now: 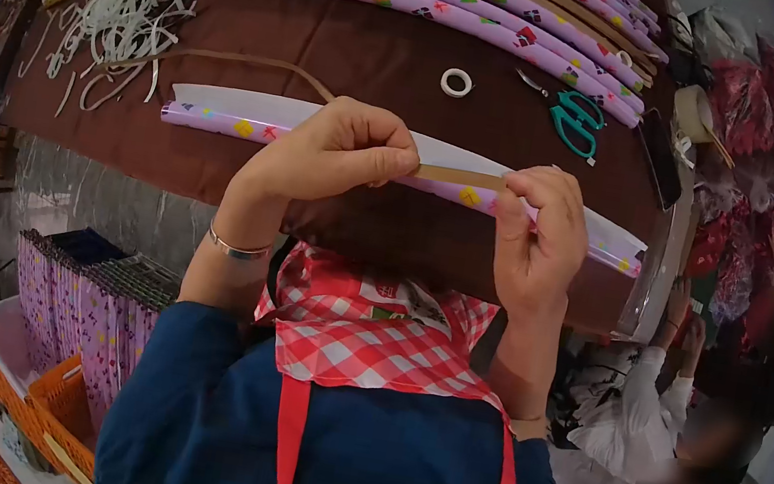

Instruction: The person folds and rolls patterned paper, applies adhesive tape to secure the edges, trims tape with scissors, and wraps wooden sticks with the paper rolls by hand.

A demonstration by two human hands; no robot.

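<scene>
A flat brown strip (463, 178) is stretched between my two hands. My left hand (335, 153) pinches it with thumb and curled fingers, and its tail trails off behind this hand to the left. The strip's right end is between the thumb and fingers of my right hand (546, 229). Below the hands lies a partly rolled purple patterned sheet (209, 120), its white underside showing along the far edge. Both hands are above this sheet and hide parts of it; whether they touch it I cannot tell.
Several purple patterned rolls (424, 7) lie across the back of the brown-covered table (268, 31). Green-handled scissors (576, 122), a white tape ring (457, 83) and a phone (660, 164) are at right. Tangled white strips (130, 9) lie left. Another person's sleeve (629, 407) shows at right.
</scene>
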